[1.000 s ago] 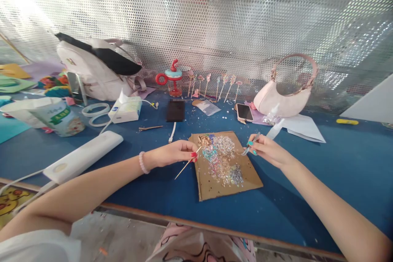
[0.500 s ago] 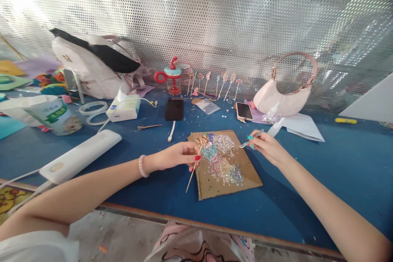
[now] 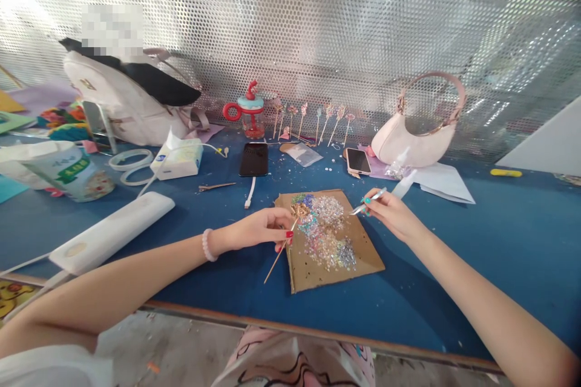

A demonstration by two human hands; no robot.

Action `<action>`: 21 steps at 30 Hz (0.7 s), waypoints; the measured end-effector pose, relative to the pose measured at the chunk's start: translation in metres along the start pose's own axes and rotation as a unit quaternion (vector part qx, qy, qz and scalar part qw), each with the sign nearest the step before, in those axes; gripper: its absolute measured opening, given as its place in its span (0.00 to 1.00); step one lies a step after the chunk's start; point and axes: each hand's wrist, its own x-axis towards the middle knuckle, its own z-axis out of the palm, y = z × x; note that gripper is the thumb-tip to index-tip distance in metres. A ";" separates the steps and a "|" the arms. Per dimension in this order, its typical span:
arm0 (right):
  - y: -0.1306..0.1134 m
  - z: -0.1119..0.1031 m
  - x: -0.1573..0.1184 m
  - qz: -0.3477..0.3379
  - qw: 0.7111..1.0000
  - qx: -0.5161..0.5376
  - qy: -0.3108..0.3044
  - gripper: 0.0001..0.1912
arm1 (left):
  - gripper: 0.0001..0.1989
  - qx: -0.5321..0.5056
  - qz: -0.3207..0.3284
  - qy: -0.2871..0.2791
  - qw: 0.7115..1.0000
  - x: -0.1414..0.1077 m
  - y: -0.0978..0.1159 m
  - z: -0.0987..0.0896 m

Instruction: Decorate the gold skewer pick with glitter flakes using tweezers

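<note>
Between the fingers of my left hand (image 3: 267, 230) is a thin wooden stick (image 3: 274, 267), slanting down toward me, with a gold openwork ornament (image 3: 300, 210) at its upper end. My right hand (image 3: 385, 213) grips silver tweezers (image 3: 363, 204), their tips above the right side of a cardboard sheet (image 3: 363, 260). Heaps of small shiny rhinestones (image 3: 329, 210) in clear, pink, teal, blue and grey cover the middle of the cardboard. Whether the tweezer tips hold anything is too small to tell.
Behind the cardboard lie a black phone (image 3: 253, 159), a second phone (image 3: 358, 161) and a plastic packet (image 3: 305, 155). Several decorated sticks (image 3: 333, 121) stand at the back. A handbag (image 3: 415, 142) is at right; a white power strip (image 3: 113, 233), tissue pack (image 3: 177, 156) and backpack (image 3: 122, 103) are at left.
The stick in my left hand has tilted further, its lower end swinging left. The tweezers have turned slightly in my right hand. The whole view has shifted a little.
</note>
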 end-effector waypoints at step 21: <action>-0.018 0.000 -0.013 -0.077 0.954 -0.274 -0.090 0.09 | 0.12 0.021 -0.004 0.009 1.000 0.000 -0.001 -0.001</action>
